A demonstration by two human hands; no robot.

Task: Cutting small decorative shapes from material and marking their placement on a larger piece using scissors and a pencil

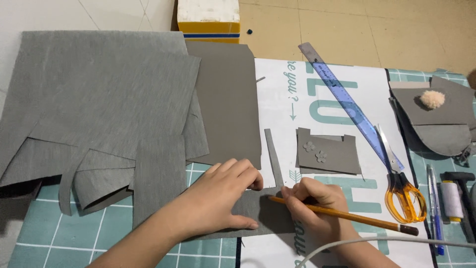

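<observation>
My left hand (220, 198) lies flat, fingers curled, pressing on a grey fabric piece (267, 216) near the front of the table. My right hand (317, 208) grips a yellow pencil (347, 216) with a dark end; its tip touches the fabric at the base of a narrow grey strip (273, 156) that stands up from the piece. Just behind my right hand lies a small grey cut-out (329, 154) with two little flower shapes on it.
Large grey fabric sheets (109, 109) cover the left. A blue ruler (342, 97) lies diagonally, orange-handled scissors (404, 191) beside it. At right: grey pieces with a pompom (433, 99), pens (434, 208), a thread spool (452, 198). A white cable (377, 242) crosses the front; a foam block (209, 20) is behind.
</observation>
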